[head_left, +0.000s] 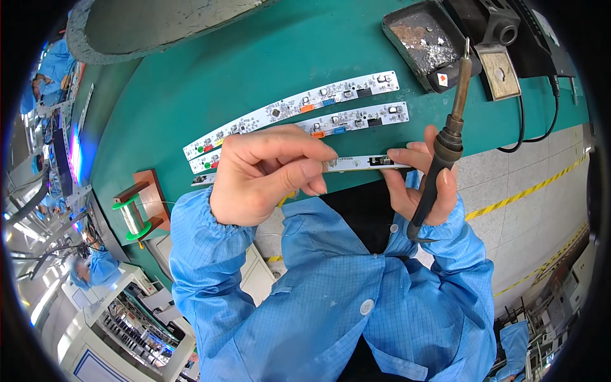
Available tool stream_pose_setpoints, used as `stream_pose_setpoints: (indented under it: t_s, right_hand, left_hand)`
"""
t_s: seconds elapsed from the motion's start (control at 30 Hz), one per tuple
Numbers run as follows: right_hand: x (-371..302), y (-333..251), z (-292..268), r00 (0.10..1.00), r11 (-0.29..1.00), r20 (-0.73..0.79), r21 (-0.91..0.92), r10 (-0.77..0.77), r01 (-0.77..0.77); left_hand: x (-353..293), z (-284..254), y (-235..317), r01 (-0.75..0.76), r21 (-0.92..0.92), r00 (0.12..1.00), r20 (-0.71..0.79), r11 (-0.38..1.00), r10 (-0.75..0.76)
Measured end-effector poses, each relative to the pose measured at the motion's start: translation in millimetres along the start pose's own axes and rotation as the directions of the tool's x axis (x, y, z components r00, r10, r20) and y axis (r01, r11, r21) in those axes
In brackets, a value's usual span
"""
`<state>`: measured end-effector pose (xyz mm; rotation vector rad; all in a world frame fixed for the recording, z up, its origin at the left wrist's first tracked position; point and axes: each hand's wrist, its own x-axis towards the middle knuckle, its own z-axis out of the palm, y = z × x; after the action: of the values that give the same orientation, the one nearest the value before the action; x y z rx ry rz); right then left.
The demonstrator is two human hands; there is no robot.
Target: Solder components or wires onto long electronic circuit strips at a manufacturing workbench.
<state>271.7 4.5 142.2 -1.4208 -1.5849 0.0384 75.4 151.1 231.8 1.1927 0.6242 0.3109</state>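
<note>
My left hand (264, 175) is closed in a pinch over a narrow white circuit board strip (356, 163). What lies between its thumb and forefinger is too small to make out. In my right hand (407, 191) rests a soldering iron (449, 141) with a black handle, its metal tip pointing up and away from the strip. Fingers of that same hand also touch the strip's right end, beside a black connector (380, 161). My left hand hides the strip's middle. Just beyond lie two curved white circuit boards, a far one (254, 120) and a nearer one (347, 121), both with coloured connectors.
A solder spool (132, 218) with green flanges sits by a brown wooden holder (153, 198) at left. Back right are a black tray (414, 48) of solder scraps and a sponge holder (500, 73). A grey-rimmed panel (95, 54) overhangs the green mat (254, 76).
</note>
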Motion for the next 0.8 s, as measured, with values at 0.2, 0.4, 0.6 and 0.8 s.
stream_pose_setpoints:
  t_s: [0.2, 0.4, 0.6, 0.8]
  right_hand:
    - [1.8, 1.1, 0.0, 1.000, 1.000, -0.003, 0.015, -0.020, 0.020]
    - [2.6, 2.5, 0.7, 0.999, 0.999, -0.024, 0.039, -0.032, 0.032]
    - [6.4, 0.9, 0.2, 0.999, 0.999, -0.028, 0.050, -0.017, 0.019]
    - [6.8, 1.1, -0.3, 1.000, 0.998, -0.010, 0.063, -0.023, 0.024]
  left_hand:
    - [6.1, 5.9, 3.6, 0.022, -0.003, 1.000, -0.006, 1.000, -0.022]
    - [14.4, 0.2, 1.4, -0.078, 0.249, 0.997, 0.025, 0.966, 0.074]
    - [20.3, 5.6, 2.3, -0.148, 0.334, 0.989, 0.048, 0.931, 0.140]
    - [27.5, 11.2, 2.3, -0.320, 0.533, 0.947, 0.210, 0.783, 0.243]
